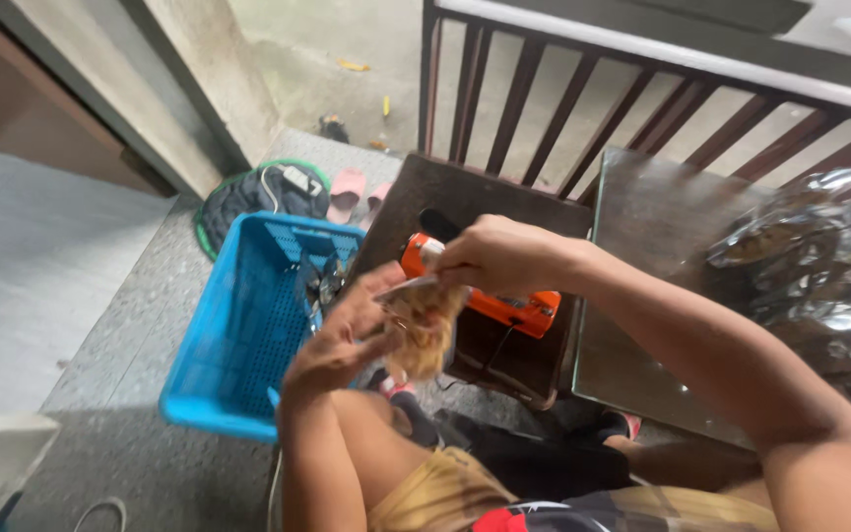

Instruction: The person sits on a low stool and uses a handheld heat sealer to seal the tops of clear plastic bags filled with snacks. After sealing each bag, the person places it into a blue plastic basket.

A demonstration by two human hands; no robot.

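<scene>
We note both hands gripping one small snack bag (pixel 424 330): right hand (pixel 490 256) pinches its top, left hand (pixel 347 335) apparently cups below, bag hanging vertically.

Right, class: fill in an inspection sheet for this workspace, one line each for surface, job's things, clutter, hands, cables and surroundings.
Surface: dark small table with an orange sealing tool on it; glass-topped table beside it.
Job's things: clear packet of tan snack, held over the tool.
Clutter: blue crate on the floor; crinkled clear bags at right; pink slippers; round dark basket.
Hands: left hand supports the packet; right hand pinches its top edge.
Cables: thin dark cord below the tool.
Surroundings: brown railing, concrete floor.
</scene>
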